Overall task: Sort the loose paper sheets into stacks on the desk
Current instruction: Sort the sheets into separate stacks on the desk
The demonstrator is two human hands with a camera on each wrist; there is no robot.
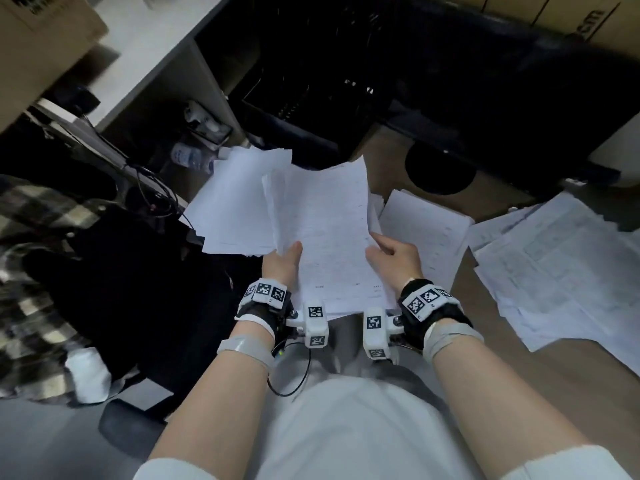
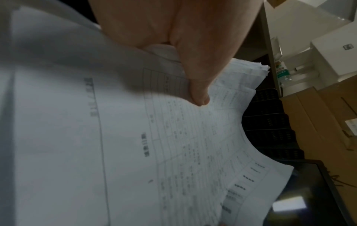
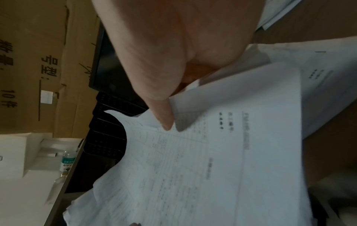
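A sheaf of printed paper sheets [image 1: 322, 230] is held up over my lap, in front of the desk. My left hand [image 1: 284, 259] grips its left edge, with the thumb [image 2: 199, 93] pressed on the top sheet [image 2: 135, 137]. My right hand [image 1: 388, 252] pinches the right edge, its thumb [image 3: 164, 119] on a printed form [image 3: 212, 168]. More sheets [image 1: 239, 202] fan out to the left behind the sheaf; I cannot tell whether the left hand holds them too. A neat stack [image 1: 426, 230] lies on the wooden desk [image 1: 502, 202] just right of my right hand.
A wide spread of loose sheets [image 1: 554, 271] covers the desk's right side. A black monitor and its round foot [image 1: 440, 171] stand behind the stack. A black tiered tray [image 1: 311, 98] is straight ahead, a water bottle [image 1: 190, 155] to its left. A plaid cloth [image 1: 34, 237] lies far left.
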